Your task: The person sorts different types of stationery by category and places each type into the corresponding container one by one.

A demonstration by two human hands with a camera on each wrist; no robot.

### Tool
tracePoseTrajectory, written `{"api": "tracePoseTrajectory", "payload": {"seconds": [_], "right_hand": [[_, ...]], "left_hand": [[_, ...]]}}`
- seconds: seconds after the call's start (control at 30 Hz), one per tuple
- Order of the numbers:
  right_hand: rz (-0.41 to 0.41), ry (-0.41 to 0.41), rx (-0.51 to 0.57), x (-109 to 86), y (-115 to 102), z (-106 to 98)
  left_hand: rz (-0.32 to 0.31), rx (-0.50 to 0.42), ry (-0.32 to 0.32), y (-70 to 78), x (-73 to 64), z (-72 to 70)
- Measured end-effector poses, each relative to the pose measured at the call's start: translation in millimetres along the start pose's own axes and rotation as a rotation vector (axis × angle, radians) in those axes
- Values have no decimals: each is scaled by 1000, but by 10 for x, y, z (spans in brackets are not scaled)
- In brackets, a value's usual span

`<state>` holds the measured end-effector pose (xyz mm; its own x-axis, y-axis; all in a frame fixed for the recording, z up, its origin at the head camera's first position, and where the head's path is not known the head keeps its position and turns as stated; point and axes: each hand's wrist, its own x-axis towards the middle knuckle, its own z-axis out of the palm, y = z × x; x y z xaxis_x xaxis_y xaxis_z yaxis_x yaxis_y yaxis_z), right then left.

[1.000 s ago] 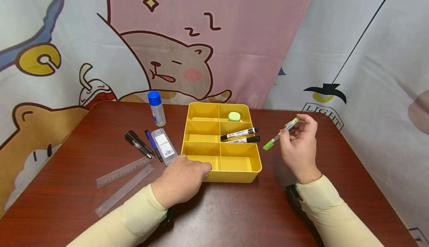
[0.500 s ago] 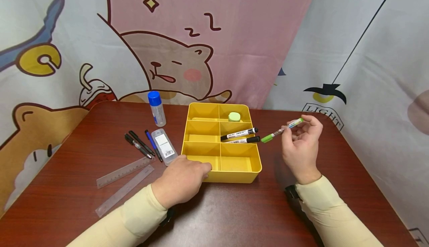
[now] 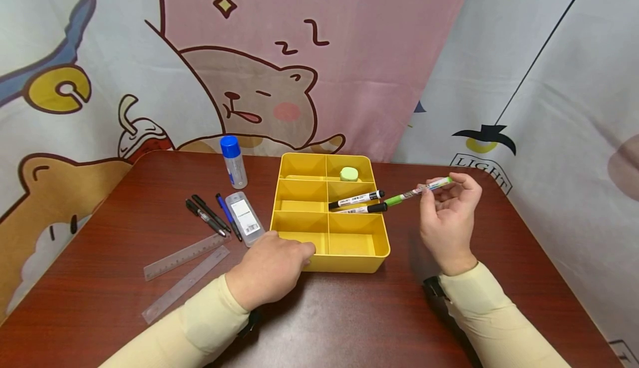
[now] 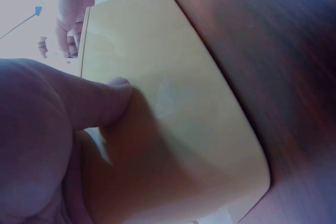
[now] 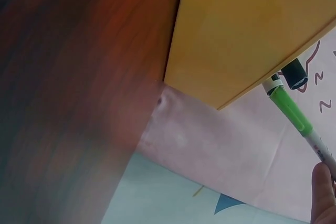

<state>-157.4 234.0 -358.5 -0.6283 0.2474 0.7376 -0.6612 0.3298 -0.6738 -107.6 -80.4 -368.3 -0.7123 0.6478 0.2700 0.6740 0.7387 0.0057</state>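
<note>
My left hand (image 3: 269, 271) grips the front left wall of a yellow compartment box (image 3: 344, 263); its thumb (image 4: 100, 100) lies on the outside wall in the left wrist view. To the right of the box, my right hand (image 3: 449, 226) pinches a white marker with a green cap (image 3: 413, 192) between thumb and fingers. The green end points left, close to the black caps of two white markers (image 3: 355, 198) that lie across the right middle compartment, their ends over the rim. A pale green rounded block (image 3: 349, 174) sits in the back right compartment.
Left of the box stand a glue bottle with a blue cap (image 3: 233, 162) and a clear case with a white label (image 3: 244, 218). Two black pens (image 3: 206, 217), a blue pen (image 3: 228, 217) and two clear rulers (image 3: 184, 285) lie beside them. A printed curtain hangs behind the table.
The green-capped marker has swung up from a downward tilt, and its green end now sits closer to the box. My right hand has shifted slightly right. The left hand stays put.
</note>
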Motion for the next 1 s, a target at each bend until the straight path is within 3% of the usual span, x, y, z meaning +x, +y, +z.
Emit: {"api": "tracePoseTrajectory", "payload": {"seconds": [0.3, 1.0], "right_hand": [[-6, -20, 6, -21, -29, 7], [31, -37, 116, -84, -34, 70]], "left_hand": [[10, 12, 26, -9, 1, 14], [-6, -4, -3, -1, 3, 7]]}}
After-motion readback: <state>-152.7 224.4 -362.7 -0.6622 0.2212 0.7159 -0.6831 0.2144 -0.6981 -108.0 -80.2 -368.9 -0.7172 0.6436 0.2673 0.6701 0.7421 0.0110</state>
